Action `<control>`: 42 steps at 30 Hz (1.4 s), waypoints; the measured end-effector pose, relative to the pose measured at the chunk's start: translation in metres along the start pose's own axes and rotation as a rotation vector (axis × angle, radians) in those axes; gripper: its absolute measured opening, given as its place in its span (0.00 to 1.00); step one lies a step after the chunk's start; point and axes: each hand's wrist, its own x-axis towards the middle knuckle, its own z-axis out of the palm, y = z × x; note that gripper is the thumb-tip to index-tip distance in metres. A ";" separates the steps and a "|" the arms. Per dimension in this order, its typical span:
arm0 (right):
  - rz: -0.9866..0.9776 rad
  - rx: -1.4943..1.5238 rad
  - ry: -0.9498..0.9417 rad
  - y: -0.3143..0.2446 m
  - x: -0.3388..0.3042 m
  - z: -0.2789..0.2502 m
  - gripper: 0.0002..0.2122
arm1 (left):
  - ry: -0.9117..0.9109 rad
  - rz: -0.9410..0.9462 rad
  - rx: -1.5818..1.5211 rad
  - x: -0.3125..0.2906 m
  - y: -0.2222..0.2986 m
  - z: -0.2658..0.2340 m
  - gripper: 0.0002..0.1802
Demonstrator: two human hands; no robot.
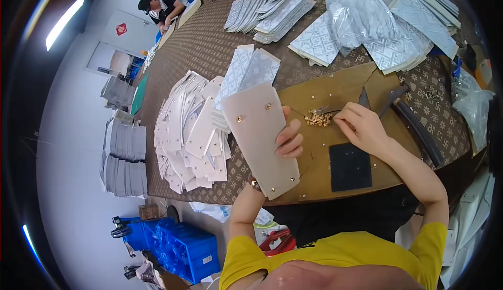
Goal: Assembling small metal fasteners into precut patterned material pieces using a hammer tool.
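My left hand [290, 139] grips a pale beige tapered panel [258, 141] by its right edge, fingers curled over the front and thumb out of sight behind. Small gold studs sit near the panel's corners, two at the top and two at the bottom. Over the brown board [335, 88], my right hand [362, 127] reaches to a heap of small gold studs [317, 118]. Its thumb and fingertips are pinched together at the heap's right edge; whatever is between them is hidden. Just below that hand lies a square black pad [350, 167].
Left of the panel is a large pile of studded beige panels [186, 133]. Silvery patterned panels [242, 73] lie beyond. A dark-handled hammer [419, 133] rests at the board's right. Clear plastic bags [361, 15] cover further stacks. Another person [166, 10] works at the far left.
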 end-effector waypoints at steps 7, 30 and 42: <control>0.022 0.041 -0.012 0.001 0.008 -0.010 0.03 | 0.045 -0.052 0.013 0.011 -0.002 -0.003 0.34; 0.357 0.553 0.098 0.030 0.010 -0.023 0.08 | -0.002 -0.506 -0.089 0.110 -0.057 -0.003 0.35; 0.364 0.480 0.040 0.032 0.009 -0.024 0.08 | -0.071 -0.437 0.043 0.116 -0.054 -0.001 0.29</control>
